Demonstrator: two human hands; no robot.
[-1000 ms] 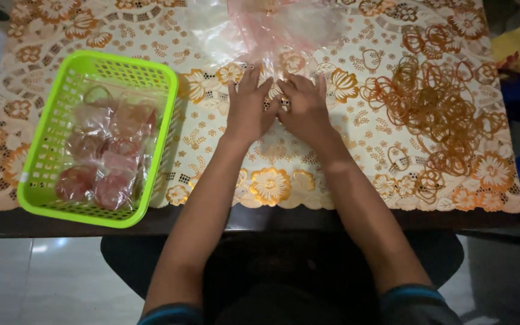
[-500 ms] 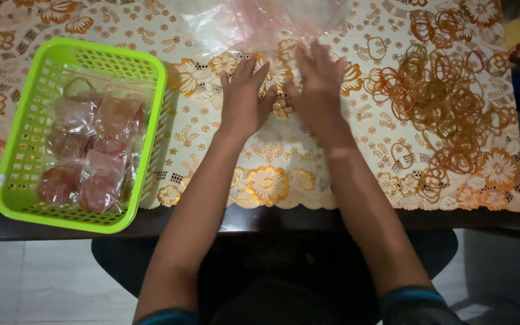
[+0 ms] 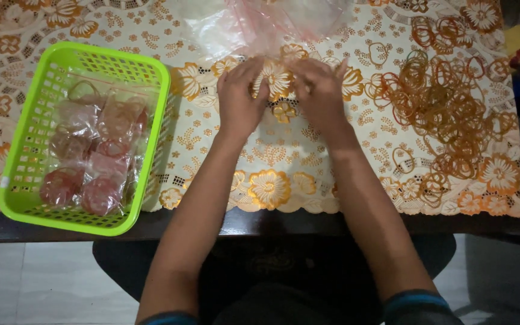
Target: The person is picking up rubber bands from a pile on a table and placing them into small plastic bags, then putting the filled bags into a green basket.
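Note:
My left hand (image 3: 240, 99) and my right hand (image 3: 320, 91) lie close together on the floral tablecloth (image 3: 272, 180), fingers pointing away from me. Their fingertips reach the near edge of a heap of clear plastic bags (image 3: 266, 24) at the top of the view. Both hands seem to pinch the thin plastic there, but the film is almost invisible against the cloth. A loose pile of brown rubber bands (image 3: 446, 114) is spread to the right of my right hand.
A lime green plastic basket (image 3: 25, 198) stands at the left, holding several small clear bags filled with reddish-brown rubber bands (image 3: 94, 156). The dark table edge (image 3: 260, 222) runs in front of me, with tiled floor below. Coloured items sit at the far right edge.
The view has shifted slightly. Both hands have slid a little farther up toward the plastic bags and stay side by side.

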